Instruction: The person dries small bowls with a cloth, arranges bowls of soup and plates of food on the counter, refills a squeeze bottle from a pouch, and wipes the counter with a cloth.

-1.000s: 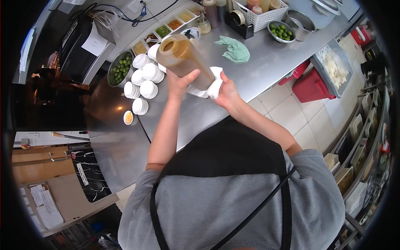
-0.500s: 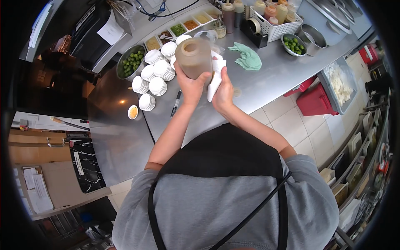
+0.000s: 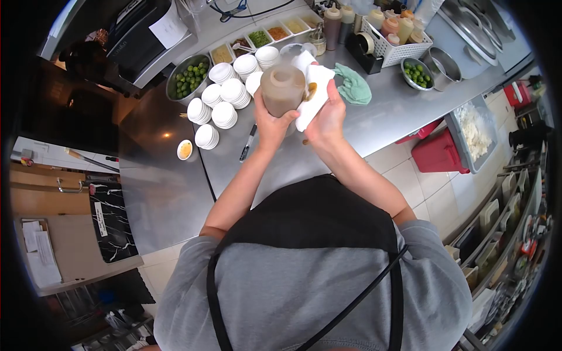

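My left hand (image 3: 271, 126) is wrapped round a translucent plastic bottle (image 3: 283, 93) with an open, capless neck and brownish liquid inside. A folded white paper towel (image 3: 317, 105) lies in my right hand (image 3: 328, 121), the thumb pressing on it. The towel bears a brown stain and is right beside the bottle; whether the two touch is unclear. Stacks of white lidded cups (image 3: 235, 92) stand left of the bottle. A black marker (image 3: 249, 143) lies on the steel counter near my left forearm. One small cup of orange sauce (image 3: 185, 150) sits farther left.
Metal bowls of limes (image 3: 190, 79) stand at left and back right. A green cloth (image 3: 353, 86) lies right of my hands. Behind are topping trays (image 3: 259, 39) and a white basket of squeeze bottles (image 3: 404, 51). Red bins (image 3: 439, 151) stand beyond the counter's right edge.
My right hand and the paper towel have swung away to the right from the bottle, turning the towel's brown-stained face into view. A brown spot now shows on the counter below.
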Tool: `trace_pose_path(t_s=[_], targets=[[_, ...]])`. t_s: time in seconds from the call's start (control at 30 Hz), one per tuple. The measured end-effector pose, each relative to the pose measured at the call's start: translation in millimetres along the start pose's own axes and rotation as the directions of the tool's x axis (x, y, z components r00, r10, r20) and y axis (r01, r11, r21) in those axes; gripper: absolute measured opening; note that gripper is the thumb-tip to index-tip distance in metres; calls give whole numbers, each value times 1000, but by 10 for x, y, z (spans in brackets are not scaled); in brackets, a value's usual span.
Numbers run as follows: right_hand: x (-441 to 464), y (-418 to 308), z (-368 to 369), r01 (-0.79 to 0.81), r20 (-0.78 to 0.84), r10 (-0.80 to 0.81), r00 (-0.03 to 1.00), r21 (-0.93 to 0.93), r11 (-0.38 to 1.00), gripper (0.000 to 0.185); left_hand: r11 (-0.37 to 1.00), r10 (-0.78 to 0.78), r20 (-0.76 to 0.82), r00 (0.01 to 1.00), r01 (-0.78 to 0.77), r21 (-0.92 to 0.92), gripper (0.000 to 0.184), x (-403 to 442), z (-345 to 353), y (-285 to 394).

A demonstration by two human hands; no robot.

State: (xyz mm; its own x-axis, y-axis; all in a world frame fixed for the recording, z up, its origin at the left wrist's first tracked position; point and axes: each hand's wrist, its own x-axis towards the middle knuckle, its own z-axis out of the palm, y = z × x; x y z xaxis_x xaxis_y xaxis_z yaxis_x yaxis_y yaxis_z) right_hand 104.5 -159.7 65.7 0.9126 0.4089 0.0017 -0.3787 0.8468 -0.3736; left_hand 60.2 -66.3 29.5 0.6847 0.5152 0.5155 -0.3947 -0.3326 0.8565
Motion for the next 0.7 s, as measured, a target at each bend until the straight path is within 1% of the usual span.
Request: trace_pose_path(t_s=[0.13, 0.2, 0.23, 0.3, 0.33, 0.37, 0.4, 0.47, 0.5, 0.53, 0.57, 0.6, 0.63, 0.7], targets=[[-13, -114, 187, -17, 39, 16, 999, 23, 1000, 43, 1000, -4, -23, 1000, 4, -16, 97, -54, -54, -143], [-3, -143, 214, -23, 50, 21, 999, 45, 999, 43, 999, 6, -6, 1000, -6, 36, 95, -76, -81, -166], [3, -152, 220, -39, 41, 37, 998, 59, 997, 44, 999, 5, -6, 1000, -5, 34, 95, -84, -93, -182], [21, -189, 227, -54, 31, 52, 998, 72, 996, 44, 999, 19, 21, 1000, -20, 48, 89, -98, -119, -213], [36, -226, 222, -86, 66, 81, 995, 73, 994, 43, 999, 19, 21, 1000, -19, 45, 89, -112, -129, -220], [59, -258, 216, -118, 100, 110, 989, 73, 990, 42, 996, -8, 21, 1000, 6, 85, 84, -129, -140, -221], [100, -280, 205, -117, 100, 110, 989, 71, 991, 42, 992, -34, 20, 999, 32, 126, 80, -144, -155, -231], [219, -299, 179, -159, 146, 172, 974, -96, 983, 41, 989, -48, 34, 998, 43, 141, 77, -176, -207, -314], [283, -278, 146, -158, 146, 171, 974, -97, 983, 41, 986, -61, 49, 997, 52, 159, 74, -193, -235, -365], [344, -245, 110, -192, 123, 231, 965, -266, 945, 40, 986, -61, 50, 997, 52, 157, 74, -208, -258, -407], [394, -220, 87, -223, 90, 286, 954, -425, 877, 39, 988, -63, 48, 997, 56, 142, 74, -223, -281, -448], [438, -170, 77, -287, -69, 298, 952, -539, 792, 38, 990, -66, 47, 997, 60, 128, 74, -237, -301, -489], [426, -122, 91, -287, -70, 297, 952, -540, 791, 38, 990, -67, 47, 997, 60, 127, 74, -247, -321, -535], [392, -29, 101, -154, 65, 305, 950, -752, 641, 39, 985, -83, 33, 996, 77, 154, 75, -264, -364, -629]])
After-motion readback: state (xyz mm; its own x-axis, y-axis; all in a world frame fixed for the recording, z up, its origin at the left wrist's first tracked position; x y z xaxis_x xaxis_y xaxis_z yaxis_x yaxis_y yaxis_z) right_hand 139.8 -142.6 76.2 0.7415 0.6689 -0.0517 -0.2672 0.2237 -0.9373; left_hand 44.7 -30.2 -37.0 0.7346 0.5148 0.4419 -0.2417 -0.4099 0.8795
